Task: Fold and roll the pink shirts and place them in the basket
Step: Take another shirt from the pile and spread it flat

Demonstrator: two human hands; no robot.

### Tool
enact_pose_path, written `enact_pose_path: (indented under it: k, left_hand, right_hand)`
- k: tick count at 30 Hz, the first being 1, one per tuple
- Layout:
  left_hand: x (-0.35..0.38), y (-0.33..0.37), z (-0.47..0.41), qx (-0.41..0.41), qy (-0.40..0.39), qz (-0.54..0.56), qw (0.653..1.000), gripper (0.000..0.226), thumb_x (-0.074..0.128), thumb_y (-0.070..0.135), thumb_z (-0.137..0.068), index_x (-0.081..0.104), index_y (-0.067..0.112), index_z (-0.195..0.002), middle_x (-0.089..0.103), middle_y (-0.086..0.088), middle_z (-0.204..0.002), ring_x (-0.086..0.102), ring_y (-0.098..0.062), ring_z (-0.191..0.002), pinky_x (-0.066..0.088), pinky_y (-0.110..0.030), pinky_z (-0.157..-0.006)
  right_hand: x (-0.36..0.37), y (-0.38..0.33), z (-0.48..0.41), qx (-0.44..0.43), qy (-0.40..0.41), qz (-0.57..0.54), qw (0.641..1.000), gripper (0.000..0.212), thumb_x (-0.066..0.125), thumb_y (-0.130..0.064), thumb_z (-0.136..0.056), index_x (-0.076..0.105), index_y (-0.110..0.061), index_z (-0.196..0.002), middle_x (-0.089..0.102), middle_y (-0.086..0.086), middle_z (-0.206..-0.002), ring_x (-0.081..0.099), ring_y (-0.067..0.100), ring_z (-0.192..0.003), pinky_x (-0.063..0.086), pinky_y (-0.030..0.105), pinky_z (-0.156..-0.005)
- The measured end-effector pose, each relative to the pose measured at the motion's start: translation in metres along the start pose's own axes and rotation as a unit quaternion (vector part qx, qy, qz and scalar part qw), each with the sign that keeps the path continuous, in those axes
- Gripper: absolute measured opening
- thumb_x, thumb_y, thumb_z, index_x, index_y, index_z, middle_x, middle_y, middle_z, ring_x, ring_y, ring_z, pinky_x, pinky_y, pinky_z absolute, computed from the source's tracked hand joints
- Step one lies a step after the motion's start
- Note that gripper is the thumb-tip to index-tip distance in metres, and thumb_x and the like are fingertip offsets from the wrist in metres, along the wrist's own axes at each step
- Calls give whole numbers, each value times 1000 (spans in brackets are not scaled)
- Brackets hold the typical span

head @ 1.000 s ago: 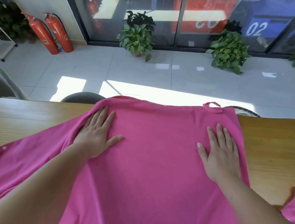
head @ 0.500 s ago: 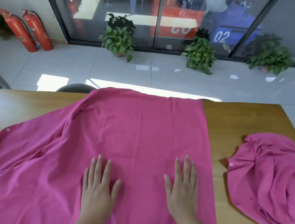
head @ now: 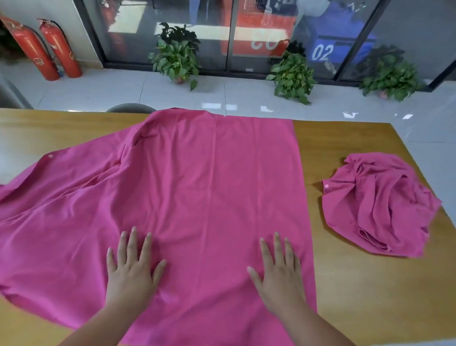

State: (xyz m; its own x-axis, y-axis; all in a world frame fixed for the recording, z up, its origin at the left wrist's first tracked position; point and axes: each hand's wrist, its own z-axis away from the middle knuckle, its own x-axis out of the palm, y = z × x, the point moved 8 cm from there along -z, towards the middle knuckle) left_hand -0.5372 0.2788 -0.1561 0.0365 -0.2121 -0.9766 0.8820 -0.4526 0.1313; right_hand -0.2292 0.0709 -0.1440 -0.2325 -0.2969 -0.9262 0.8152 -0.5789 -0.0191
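Since its right side is already folded straight, the pink shirt (head: 191,197) lies flat mid-table (head: 348,293) for smoothing. The left hand (head: 130,272) and right hand (head: 281,277) press it at six o'clock, fingers straight and slightly spread. A crumpled shirt (head: 378,202) waits at three o'clock. A second ago both hands pressed nearer twelve o'clock.

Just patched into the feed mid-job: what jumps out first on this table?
A big pink shirt spread over the middle of the wooden table, with the left hand and right hand lying flat on its near part. To the right, apart from it, a second pink shirt lies crumpled in a heap. No basket is in view.
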Motion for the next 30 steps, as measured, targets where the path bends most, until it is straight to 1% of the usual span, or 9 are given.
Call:
enact_pose_path:
  k: [4, 8, 12, 15, 19, 22, 26, 27, 30]
  left_hand:
    - [7, -13, 36, -15, -9, 3, 1000, 87, 32, 73, -96, 37, 19, -163, 21, -19, -172, 24, -45, -156, 31, -67, -120]
    - [-1, -15, 58, -12, -11, 9, 1000, 91, 26, 75, -96, 21, 20, -169, 14, -22, -173, 30, -45, -153, 38, -57, -121]
    - [6, -9, 88, -60, -55, -8, 997, 88, 28, 75, -99, 17, 22, -168, 21, -17, -172, 20, -43, -157, 31, -56, -125]
    - [8, 2, 111, -47, -82, -16, 995, 86, 34, 74, -100, 13, 25, -168, 15, -12, -174, 16, -41, -158, 33, -51, -125]
    - [-10, 17, 123, -18, -75, -13, 997, 75, 40, 70, -101, 29, 27, -162, 46, 0, -153, 48, -30, -134, 56, -46, -98]
    - [-20, 20, 121, 8, -67, 3, 998, 72, 40, 66, -103, 28, 28, -163, 52, -1, -149, 53, -27, -133, 50, -44, -107]
    - [-18, -10, 126, -36, -79, -14, 996, 77, 44, 60, -104, 17, 26, -167, 17, -16, -172, 19, -39, -158, 22, -50, -129]
    - [-15, -19, 129, -51, -90, -3, 995, 77, 46, 59, -104, 17, 24, -166, 18, -17, -172, 20, -40, -158, 25, -51, -128]
    - [-17, -38, 129, -31, -86, 17, 996, 68, 48, 59, -103, 32, 26, -160, 45, -8, -154, 47, -31, -139, 46, -47, -113]
  right_hand:
    - [25, 5, 30, -8, -21, 19, 1000, 85, 10, -81, -98, -24, -38, -163, -34, 5, -170, -23, 37, -159, 3, 58, -130]
    - [12, 40, 31, 46, -4, 14, 999, 88, 28, -73, -102, -13, -32, -167, -23, 12, -174, -13, 43, -160, 13, 62, -129]
    - [10, 44, 49, 12, -6, 4, 1000, 91, 32, -76, -100, -6, -31, -169, -17, 12, -175, -5, 42, -161, 18, 61, -128]
    - [36, 42, 75, -29, -44, 11, 999, 96, 28, -84, -95, -19, -37, -164, -28, 6, -172, -12, 39, -161, 13, 63, -128]
    - [35, 65, 81, 33, -62, -10, 997, 92, 28, -73, -100, -21, -29, -165, -21, 8, -175, -8, 43, -161, 18, 68, -125]
    - [19, 59, 78, 62, -82, -32, 994, 84, 26, -69, -102, -11, -30, -168, -8, 11, -176, -2, 46, -160, 23, 73, -120]
    - [23, 22, 82, 19, -101, -29, 994, 89, 22, -82, -97, -8, -35, -167, -14, 5, -176, -1, 43, -161, 30, 72, -116]
    - [26, 17, 84, 31, -108, -31, 993, 92, 21, -84, -96, -9, -35, -167, -16, 5, -176, -1, 44, -161, 30, 72, -116]
    - [24, 1, 85, 79, -98, -32, 992, 94, 17, -85, -95, -7, -31, -168, -11, 13, -176, -3, 47, -160, 27, 75, -117]
